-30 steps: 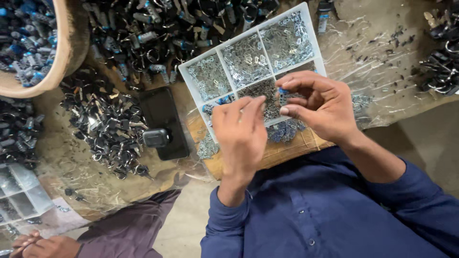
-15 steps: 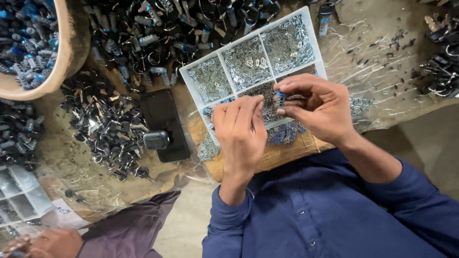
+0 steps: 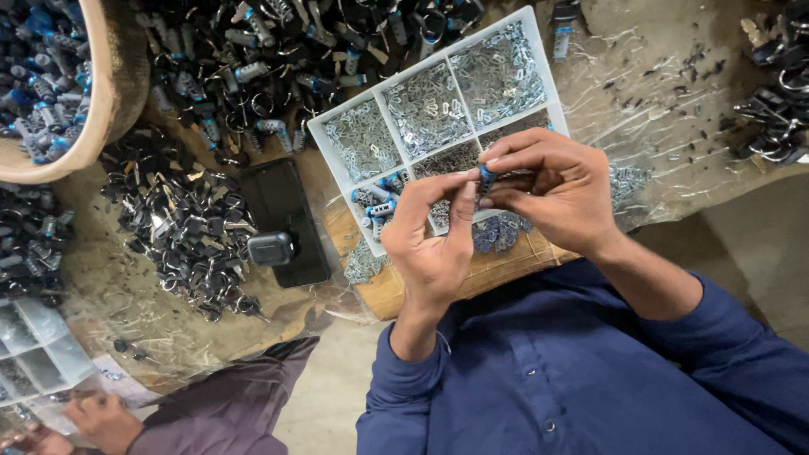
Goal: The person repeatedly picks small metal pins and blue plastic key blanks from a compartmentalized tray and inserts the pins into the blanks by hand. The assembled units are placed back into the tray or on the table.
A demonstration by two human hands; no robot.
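Both hands are working close together above the near edge of the white plastic divided tray [image 3: 383,82], which is sitting on a wooden board [image 3: 493,274] that is overhanging the bench edge toward the person's dark blue shirt; little free room is showing between the tray and the body. The left hand [image 3: 430,240] and the right hand [image 3: 552,190] are pinching a small blue-and-metal part [image 3: 486,175] between their fingertips, holding it just above the tray's nearer compartments. The tray's far compartments are holding heaps of small silvery metal pieces, and a near left compartment is holding a few blue-and-silver parts [image 3: 377,205]. To the left, a flat black rectangular device [image 3: 282,211] is lying with a small dark box [image 3: 271,249] on it, beside a spread of dark metal parts [image 3: 181,236]. A round tan bowl [image 3: 114,93] at the upper left is filled with blue-tipped pieces. At the lower left another person's hand [image 3: 101,419] is resting near a second clear divided tray [image 3: 38,354].
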